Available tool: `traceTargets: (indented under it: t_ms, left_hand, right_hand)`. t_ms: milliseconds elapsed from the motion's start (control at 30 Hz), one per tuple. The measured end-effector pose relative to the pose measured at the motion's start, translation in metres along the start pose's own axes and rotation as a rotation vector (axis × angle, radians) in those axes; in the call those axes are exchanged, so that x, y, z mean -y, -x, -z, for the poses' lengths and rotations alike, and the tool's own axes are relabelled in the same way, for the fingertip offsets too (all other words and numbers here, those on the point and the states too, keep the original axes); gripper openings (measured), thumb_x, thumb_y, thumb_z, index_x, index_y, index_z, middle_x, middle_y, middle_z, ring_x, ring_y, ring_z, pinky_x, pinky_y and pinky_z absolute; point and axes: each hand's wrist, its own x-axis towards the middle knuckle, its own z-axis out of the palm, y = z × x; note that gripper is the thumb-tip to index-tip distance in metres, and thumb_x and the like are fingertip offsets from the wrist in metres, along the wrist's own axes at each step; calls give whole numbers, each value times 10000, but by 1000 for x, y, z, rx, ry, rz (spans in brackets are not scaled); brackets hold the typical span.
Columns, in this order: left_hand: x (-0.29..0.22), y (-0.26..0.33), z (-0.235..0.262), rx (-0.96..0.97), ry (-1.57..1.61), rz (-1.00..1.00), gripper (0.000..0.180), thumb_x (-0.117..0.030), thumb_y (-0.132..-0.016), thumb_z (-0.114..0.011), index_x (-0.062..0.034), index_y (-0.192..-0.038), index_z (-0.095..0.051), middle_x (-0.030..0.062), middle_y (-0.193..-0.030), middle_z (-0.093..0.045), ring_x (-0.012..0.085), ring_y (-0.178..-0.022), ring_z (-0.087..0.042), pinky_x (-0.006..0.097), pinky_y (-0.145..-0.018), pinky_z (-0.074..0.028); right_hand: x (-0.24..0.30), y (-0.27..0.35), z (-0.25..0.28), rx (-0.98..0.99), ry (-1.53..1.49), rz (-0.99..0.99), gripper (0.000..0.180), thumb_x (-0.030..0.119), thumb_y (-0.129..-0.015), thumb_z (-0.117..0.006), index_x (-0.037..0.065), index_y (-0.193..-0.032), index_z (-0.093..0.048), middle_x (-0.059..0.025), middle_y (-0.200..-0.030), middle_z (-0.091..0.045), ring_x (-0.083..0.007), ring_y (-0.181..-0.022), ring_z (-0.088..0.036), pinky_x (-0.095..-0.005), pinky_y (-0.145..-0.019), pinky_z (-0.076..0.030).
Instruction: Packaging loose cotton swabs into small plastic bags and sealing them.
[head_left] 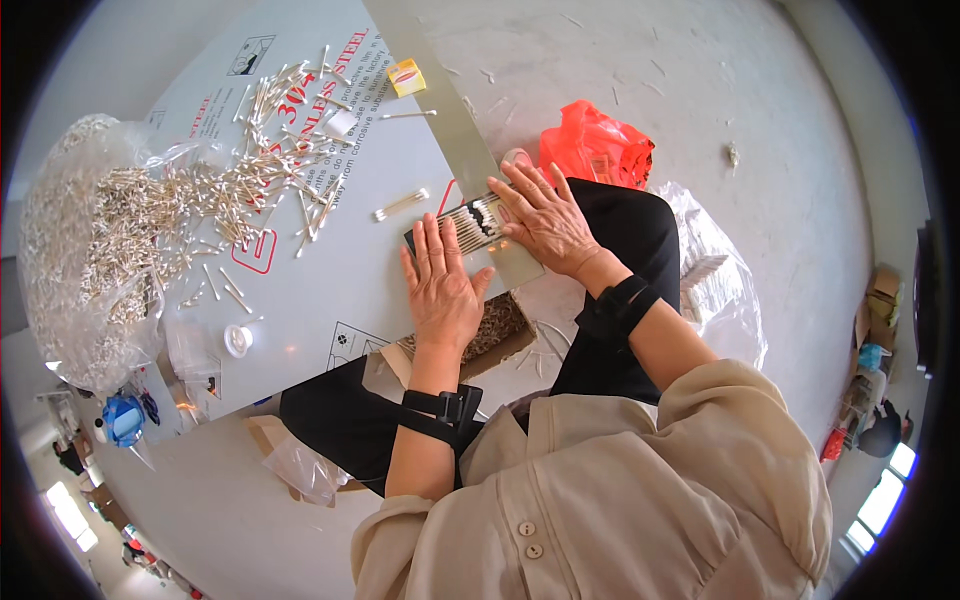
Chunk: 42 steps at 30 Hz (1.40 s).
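A narrow, dark shallow tray [482,217] lies at the near right edge of the table, with a row of cotton swabs [463,230] side by side in it. My left hand [441,292] is flat, fingers stretched over the tray's left end. On the other end rests my right hand [551,220], its fingers spread and hiding part of that end. Neither hand grips anything visible. Just beyond the left fingertips is a small clear pack of swabs [401,204]. A big heap of loose swabs [262,190] covers the table's left part.
Loose swabs spill from a large clear bag [75,260] at the left. A yellow box [406,77] and a white round cap [238,340] sit on the metal-topped table [300,310]. Below are an open carton [497,338], a red bag [598,145] and a clear bag [715,280].
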Motion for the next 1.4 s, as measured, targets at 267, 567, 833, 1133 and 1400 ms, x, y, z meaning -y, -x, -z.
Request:
traceTargets:
  t_ms: [267, 567, 833, 1133, 1400]
  left_hand:
    - [-10, -6, -3, 2, -6, -19, 821, -454, -925, -544, 4, -1515, -201, 192, -1593, -156, 328, -1487, -113, 501, -1193, -104]
    - [-24, -14, -9, -34, 24, -50, 808, -421, -924, -570, 32, -1499, -228, 212, -1584, -169, 336, -1483, -133, 496, -1188, -130]
    - [-7, -34, -17, -492, 1032, 82, 596, -306, -1047, -358, 45, -1502, -199, 235, -1555, -219, 341, -1434, -262, 441, -1169, -221]
    - [-48, -56, -26, -498, 1225, 157, 647, -392, -1043, -325, 77, -1478, -231, 272, -1510, -291, 321, -1425, -284, 396, -1188, -194]
    - [-63, -67, -30, -466, 1140, 110, 622, -387, -1045, -330, 42, -1489, -249, 240, -1522, -293, 326, -1413, -308, 416, -1159, -250]
  right_hand:
    - [-3, 0, -7, -7, -139, 11, 631, 455, -971, -454, 211, -1524, -273, -72, -1575, -264, -261, -1443, -256, -479, -1189, -150]
    - [-2, -1, -4, -38, -148, 28, 612, 440, -963, -481, 193, -1501, -327, -92, -1558, -296, -275, -1435, -274, -462, -1186, -178]
    - [-21, -8, -30, -461, -2063, -693, 465, 230, -958, -618, 76, -1384, -511, -121, -1390, -520, -214, -1306, -457, -330, -1077, -374]
    - [6, -18, -25, -475, -2024, -701, 310, 159, -1000, -542, -20, -1245, -603, -111, -1194, -651, -184, -1102, -610, -312, -962, -489]
    - [9, -20, -31, -482, -1974, -657, 315, 150, -1012, -505, -41, -1250, -583, -140, -1202, -636, -223, -1128, -600, -353, -987, -489]
